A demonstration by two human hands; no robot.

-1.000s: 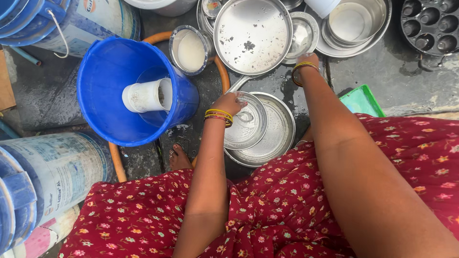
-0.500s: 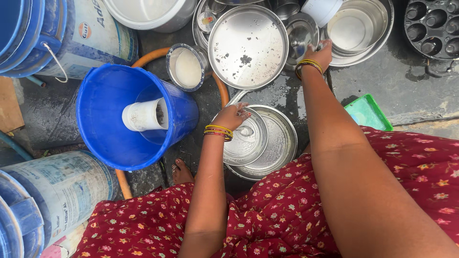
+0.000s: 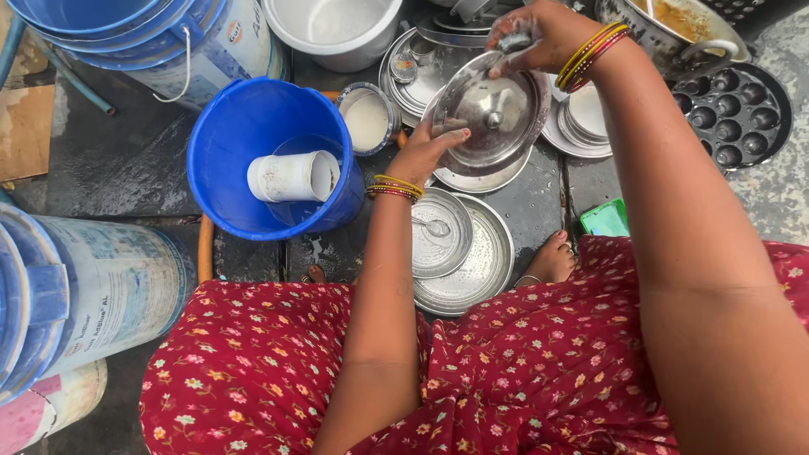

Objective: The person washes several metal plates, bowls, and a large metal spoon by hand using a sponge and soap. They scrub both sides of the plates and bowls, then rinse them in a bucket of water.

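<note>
The step in hand looks like scrubbing a steel lid point(image 3: 493, 114), which sits tilted in the upper middle of the frame, above the other dishes. The left hand point(image 3: 425, 150) steadies it from the lower left rim, its grip closed on the edge with the fingers curled over the top. The right hand point(image 3: 539, 34) is closed around a small dark scrubber point(image 3: 516, 40) pressed against the lid's upper rim.

By my reading, the next move calls for turning the lid in the left hand so the scrubber reaches the rest of the surface, while keeping a firm hold on wet, slippery metal.

Below the lid, a smaller steel plate with a spoon point(image 3: 434, 227) in it rests on a larger steel plate point(image 3: 484, 270) on the wet floor. A blue bucket point(image 3: 253, 143) at centre left holds a white mug point(image 3: 291, 175) lying on its side.

The underside of the lid is hidden, so I cannot tell how clean it is. The scrubber is mostly covered by the fingers. A dimpled black pan point(image 3: 742, 109) and a pot with yellowish food point(image 3: 674, 21) are cut off at the upper right, and the stacked dishes behind the lid are hard to tell apart.
</note>
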